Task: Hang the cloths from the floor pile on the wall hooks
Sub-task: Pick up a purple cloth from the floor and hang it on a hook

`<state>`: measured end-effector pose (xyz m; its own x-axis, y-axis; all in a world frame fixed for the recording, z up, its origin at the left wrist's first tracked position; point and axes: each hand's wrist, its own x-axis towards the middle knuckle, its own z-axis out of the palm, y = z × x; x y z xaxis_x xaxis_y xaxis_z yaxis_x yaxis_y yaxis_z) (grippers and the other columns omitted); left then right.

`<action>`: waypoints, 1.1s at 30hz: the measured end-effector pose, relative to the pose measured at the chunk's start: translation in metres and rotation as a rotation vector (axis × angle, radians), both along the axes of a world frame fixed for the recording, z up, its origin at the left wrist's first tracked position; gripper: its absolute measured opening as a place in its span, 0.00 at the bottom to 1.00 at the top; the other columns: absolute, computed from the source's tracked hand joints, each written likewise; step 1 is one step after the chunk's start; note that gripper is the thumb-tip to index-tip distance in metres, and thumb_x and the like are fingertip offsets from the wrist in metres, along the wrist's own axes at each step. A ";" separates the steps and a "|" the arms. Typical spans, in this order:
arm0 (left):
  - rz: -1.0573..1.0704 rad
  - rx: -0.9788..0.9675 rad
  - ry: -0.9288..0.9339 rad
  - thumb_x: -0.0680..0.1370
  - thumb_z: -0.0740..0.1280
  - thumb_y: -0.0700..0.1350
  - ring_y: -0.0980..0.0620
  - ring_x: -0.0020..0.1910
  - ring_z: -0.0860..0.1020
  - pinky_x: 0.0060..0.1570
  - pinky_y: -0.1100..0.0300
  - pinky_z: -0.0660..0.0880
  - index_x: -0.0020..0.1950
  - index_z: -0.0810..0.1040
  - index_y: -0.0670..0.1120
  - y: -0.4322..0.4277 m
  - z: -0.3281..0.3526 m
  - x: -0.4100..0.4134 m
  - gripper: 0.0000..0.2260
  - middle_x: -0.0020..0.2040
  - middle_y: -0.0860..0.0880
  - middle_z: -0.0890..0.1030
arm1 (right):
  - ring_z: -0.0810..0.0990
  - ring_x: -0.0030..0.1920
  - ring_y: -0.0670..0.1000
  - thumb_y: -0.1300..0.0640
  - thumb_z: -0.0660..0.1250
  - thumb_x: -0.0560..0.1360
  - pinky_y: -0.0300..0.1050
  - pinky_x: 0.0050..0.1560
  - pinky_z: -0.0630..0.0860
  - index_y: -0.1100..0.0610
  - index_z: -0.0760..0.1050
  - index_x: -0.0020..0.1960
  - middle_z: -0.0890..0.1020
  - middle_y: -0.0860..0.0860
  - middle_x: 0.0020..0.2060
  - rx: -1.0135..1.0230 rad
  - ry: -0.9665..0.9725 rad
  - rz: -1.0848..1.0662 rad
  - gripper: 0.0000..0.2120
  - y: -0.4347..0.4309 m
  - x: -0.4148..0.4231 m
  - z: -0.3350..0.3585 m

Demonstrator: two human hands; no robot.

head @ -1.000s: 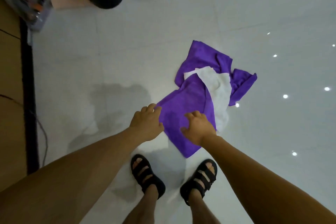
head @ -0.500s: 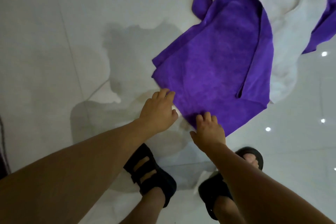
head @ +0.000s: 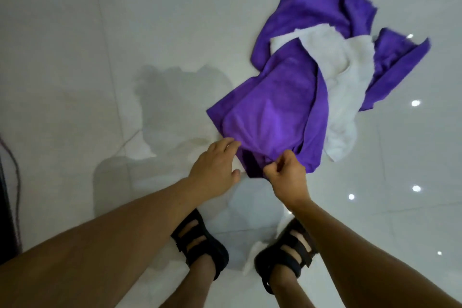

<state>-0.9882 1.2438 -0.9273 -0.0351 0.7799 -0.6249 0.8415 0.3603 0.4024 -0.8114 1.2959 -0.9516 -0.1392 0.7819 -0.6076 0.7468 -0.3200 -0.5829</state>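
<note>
A pile of cloths lies on the white tiled floor. The top purple cloth [head: 272,110] is bunched and lifted at its near edge. Under it lies a white cloth [head: 335,77], and more purple cloth [head: 312,5] spreads behind and to the right. My right hand [head: 287,170] grips the near edge of the top purple cloth in a fist. My left hand [head: 215,167] pinches the same edge a little to the left, its fingertips on the fabric. No wall hooks are in view.
My two feet in black sandals [head: 200,245] stand just behind my hands. A dark cable [head: 12,172] runs along the left edge of the floor. Ceiling lights reflect as bright spots on the glossy tiles [head: 415,102] to the right.
Both hands went from lying on the purple cloth's near edge to taking hold of it. The edge has risen off the floor and bunched. The camera has pulled back a little.
</note>
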 end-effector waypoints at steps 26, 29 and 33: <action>-0.108 0.205 -0.014 0.62 0.74 0.64 0.56 0.38 0.78 0.33 0.62 0.73 0.46 0.76 0.53 0.146 0.681 -0.138 0.20 0.40 0.55 0.80 | 0.75 0.32 0.47 0.38 0.70 0.71 0.40 0.33 0.70 0.53 0.78 0.38 0.78 0.47 0.30 0.347 0.203 0.552 0.18 0.161 -0.110 0.656; -0.217 0.157 0.241 0.64 0.74 0.49 0.50 0.35 0.76 0.30 0.59 0.70 0.41 0.78 0.47 0.141 0.745 -0.157 0.11 0.36 0.50 0.78 | 0.79 0.35 0.50 0.40 0.66 0.75 0.40 0.35 0.74 0.50 0.79 0.39 0.82 0.47 0.33 0.363 0.277 0.574 0.14 0.150 -0.125 0.706; 0.144 0.288 0.097 0.65 0.68 0.44 0.47 0.32 0.76 0.30 0.60 0.71 0.39 0.78 0.43 0.126 0.813 -0.178 0.06 0.33 0.47 0.80 | 0.84 0.46 0.56 0.46 0.67 0.76 0.52 0.49 0.80 0.55 0.82 0.47 0.86 0.54 0.43 0.331 0.541 0.375 0.13 0.131 -0.151 0.763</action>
